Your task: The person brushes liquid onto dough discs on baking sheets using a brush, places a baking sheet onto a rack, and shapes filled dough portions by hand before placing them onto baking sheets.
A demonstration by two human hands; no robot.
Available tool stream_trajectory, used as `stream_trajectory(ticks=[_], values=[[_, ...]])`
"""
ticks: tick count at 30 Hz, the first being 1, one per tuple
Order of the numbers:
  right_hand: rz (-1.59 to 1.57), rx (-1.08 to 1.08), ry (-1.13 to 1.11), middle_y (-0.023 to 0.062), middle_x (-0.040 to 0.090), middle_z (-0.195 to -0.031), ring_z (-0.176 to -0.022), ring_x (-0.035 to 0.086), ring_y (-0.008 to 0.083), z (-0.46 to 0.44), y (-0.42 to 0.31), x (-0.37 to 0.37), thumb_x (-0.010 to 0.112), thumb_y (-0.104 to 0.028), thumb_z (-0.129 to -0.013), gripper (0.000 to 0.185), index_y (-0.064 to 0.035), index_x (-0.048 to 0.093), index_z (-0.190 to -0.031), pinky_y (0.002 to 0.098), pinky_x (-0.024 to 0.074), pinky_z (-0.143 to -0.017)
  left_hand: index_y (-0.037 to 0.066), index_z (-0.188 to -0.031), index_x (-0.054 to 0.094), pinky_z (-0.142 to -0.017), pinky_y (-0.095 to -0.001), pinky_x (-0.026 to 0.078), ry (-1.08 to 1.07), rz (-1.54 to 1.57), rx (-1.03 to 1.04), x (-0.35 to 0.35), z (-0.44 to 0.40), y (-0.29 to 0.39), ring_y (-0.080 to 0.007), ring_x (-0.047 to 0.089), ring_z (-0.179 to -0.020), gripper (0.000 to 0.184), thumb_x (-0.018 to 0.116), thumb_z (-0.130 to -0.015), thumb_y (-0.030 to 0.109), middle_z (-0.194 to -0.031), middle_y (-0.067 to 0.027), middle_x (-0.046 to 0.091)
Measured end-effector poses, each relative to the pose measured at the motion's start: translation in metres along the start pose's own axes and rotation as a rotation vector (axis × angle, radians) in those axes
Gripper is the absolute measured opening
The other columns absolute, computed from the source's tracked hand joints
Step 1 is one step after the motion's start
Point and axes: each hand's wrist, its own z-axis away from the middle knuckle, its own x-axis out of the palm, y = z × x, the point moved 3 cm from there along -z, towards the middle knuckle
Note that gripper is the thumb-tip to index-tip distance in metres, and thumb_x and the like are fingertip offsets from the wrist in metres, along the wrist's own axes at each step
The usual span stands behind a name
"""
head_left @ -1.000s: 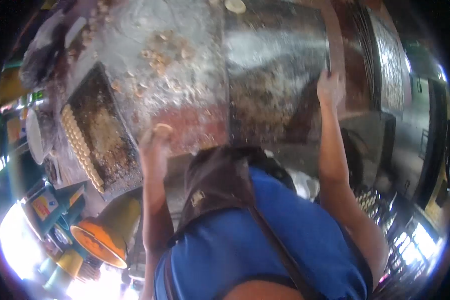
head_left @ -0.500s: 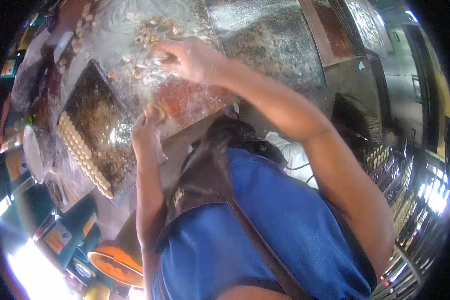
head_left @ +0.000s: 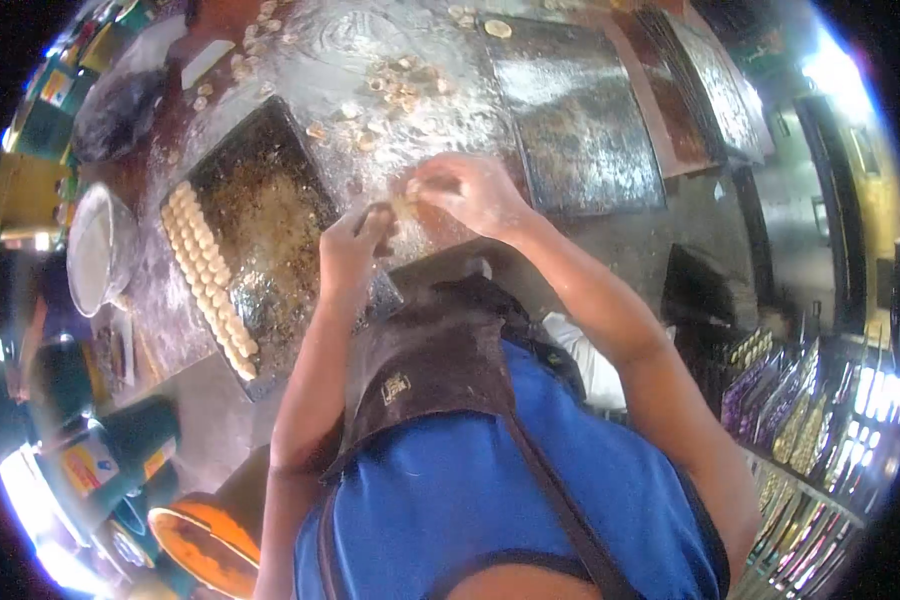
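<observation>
My right hand (head_left: 475,195) is closed in a pinch in front of my chest, with thumb and fingertips on a small pale piece of dough (head_left: 406,206). Close beside it, my left hand (head_left: 350,248) is curled with its fingertips at the near side of the same piece; blur hides the dough's exact shape. Several small dough pieces (head_left: 400,88) lie scattered over the floured worktop (head_left: 360,35) beyond my hands. Left of my left hand is a dark baking tray (head_left: 270,190), with rows of small dough balls (head_left: 205,265) along its left side.
A second dark tray (head_left: 585,125) at the right carries one pale disc (head_left: 497,28) near its far corner. A round white container (head_left: 95,250) stands at the left edge. Lower left is an orange bucket (head_left: 205,540); a rack of loaded trays (head_left: 800,430) stands at right.
My right hand has drawn back from the scattered dough pieces to meet my left hand. The view has shifted, so the worktop shows further right.
</observation>
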Motion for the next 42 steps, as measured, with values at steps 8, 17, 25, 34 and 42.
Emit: stream_trajectory(ticks=[8,17,25,34,42], values=[[0.307,0.039,-0.252,0.0141,0.063,-0.112,-0.106,0.060,0.0261,-0.020,0.115,0.028,0.066,-0.021,-0.088,0.030,-0.0060,0.066,-0.113,0.0371,0.0476,-0.096,0.003,-0.111,0.068,-0.074,-0.0258,0.051,-0.046,0.246,-0.024,0.041,-0.028,-0.025,-0.0125,0.063,-0.082,0.022,0.058,-0.094,0.013,-0.104,-0.0084,0.070],[0.303,-0.071,-0.429,0.0143,0.064,-0.116,-0.104,0.065,0.0232,-0.072,0.047,0.025,0.068,-0.016,-0.087,0.037,-0.0099,0.061,-0.122,0.0338,0.0567,-0.078,0.001,-0.110,0.066,-0.078,-0.0292,0.054,0.423,0.854,-0.138,0.065,-0.061,0.007,-0.0150,0.063,-0.080,0.025,0.050,-0.101,0.018,-0.088,-0.0062,0.066],[-0.530,0.589,-0.490,0.0100,0.069,-0.111,-0.101,0.065,0.0196,-0.043,0.054,0.010,0.074,-0.022,-0.083,0.036,-0.0090,0.068,-0.116,0.0338,0.0523,-0.088,0.000,-0.124,0.060,-0.077,-0.0292,0.057,-0.169,0.533,0.058,0.048,-0.023,0.043,-0.0169,0.067,-0.093,0.031,0.056,-0.093,0.002,-0.105,-0.0122,0.068],[-0.026,0.290,-0.045,0.0155,0.071,-0.102,-0.092,0.069,0.0210,-0.001,0.050,0.014,0.070,-0.008,-0.082,0.032,-0.0064,0.068,-0.115,0.0322,0.0550,-0.083,-0.002,-0.123,0.060,-0.073,-0.0328,0.055,-0.072,0.073,0.171,0.059,-0.035,0.017,-0.0185,0.066,-0.082,0.038,0.049,-0.087,0.000,-0.102,-0.0141,0.069],[-0.736,0.468,-0.122,0.0135,0.070,-0.108,-0.093,0.069,0.0204,-0.025,0.101,0.002,0.068,-0.021,-0.089,0.032,-0.0103,0.067,-0.119,0.0389,0.0561,-0.085,0.008,-0.131,0.057,-0.084,-0.0325,0.054,0.036,-0.040,0.186,0.059,-0.054,0.018,-0.0198,0.067,-0.097,0.044,0.066,-0.089,0.014,-0.107,-0.0118,0.071]])
